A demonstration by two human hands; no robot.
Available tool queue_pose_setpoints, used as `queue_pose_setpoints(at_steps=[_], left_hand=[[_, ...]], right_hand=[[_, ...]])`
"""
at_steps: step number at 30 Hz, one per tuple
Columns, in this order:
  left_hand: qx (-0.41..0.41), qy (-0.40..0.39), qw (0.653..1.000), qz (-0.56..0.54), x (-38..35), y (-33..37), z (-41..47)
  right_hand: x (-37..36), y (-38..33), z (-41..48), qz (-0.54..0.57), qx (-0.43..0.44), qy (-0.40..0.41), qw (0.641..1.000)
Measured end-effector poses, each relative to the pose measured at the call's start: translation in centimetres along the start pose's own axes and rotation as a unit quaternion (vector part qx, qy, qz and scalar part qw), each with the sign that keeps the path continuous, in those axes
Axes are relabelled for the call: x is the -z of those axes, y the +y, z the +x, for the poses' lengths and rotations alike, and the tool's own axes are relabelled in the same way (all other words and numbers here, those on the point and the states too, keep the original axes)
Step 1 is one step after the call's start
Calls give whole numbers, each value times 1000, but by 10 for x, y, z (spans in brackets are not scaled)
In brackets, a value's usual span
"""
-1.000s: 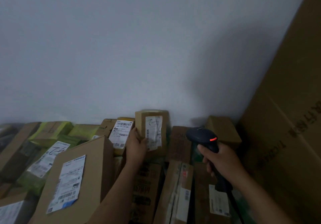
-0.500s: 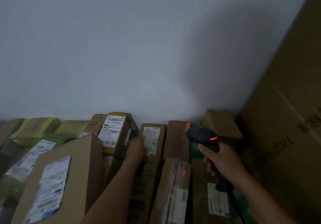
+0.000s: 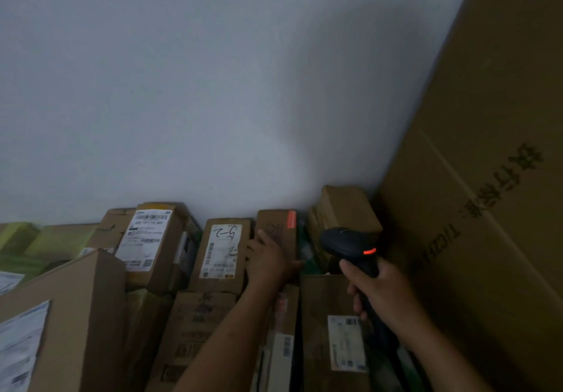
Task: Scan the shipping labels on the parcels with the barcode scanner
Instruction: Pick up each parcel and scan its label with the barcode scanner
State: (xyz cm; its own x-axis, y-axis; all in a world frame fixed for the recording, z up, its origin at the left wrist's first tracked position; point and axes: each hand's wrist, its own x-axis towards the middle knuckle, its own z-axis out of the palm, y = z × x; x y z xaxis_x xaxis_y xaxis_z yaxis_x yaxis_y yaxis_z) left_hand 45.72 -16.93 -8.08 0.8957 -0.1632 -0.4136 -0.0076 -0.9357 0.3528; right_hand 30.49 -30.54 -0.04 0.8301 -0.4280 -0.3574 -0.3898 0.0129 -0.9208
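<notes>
The parcel marked 5-2 [image 3: 221, 251] lies by the wall, label up: stiff cardboard, likely light, best steadied at its edges; the left hand [image 3: 269, 262], grip apart, rests flat on the brown parcel [image 3: 278, 224] beside it; the right hand [image 3: 384, 294] clamps its grip on the barcode scanner [image 3: 347, 241] handle, long axis toward the person, nose aimed forward-left.

Dim, bluish light leaves the parcels murky, edges bow outward, and the lower-left corner blurs.
</notes>
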Motion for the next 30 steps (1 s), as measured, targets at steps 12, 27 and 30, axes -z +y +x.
queue_pose_setpoints(at_steps=[12, 27, 30], left_hand=[[-49, 64, 959, -270, 35, -11, -9], [-150, -177, 660, -715, 99, -29, -222], [-156, -155, 655, -723, 92, -28, -258]], right_hand=[[-1, -13, -14, 28, -3, -16, 999], [17, -58, -105, 276, -14, -124, 953], [19, -61, -133, 301, -5, -141, 943]])
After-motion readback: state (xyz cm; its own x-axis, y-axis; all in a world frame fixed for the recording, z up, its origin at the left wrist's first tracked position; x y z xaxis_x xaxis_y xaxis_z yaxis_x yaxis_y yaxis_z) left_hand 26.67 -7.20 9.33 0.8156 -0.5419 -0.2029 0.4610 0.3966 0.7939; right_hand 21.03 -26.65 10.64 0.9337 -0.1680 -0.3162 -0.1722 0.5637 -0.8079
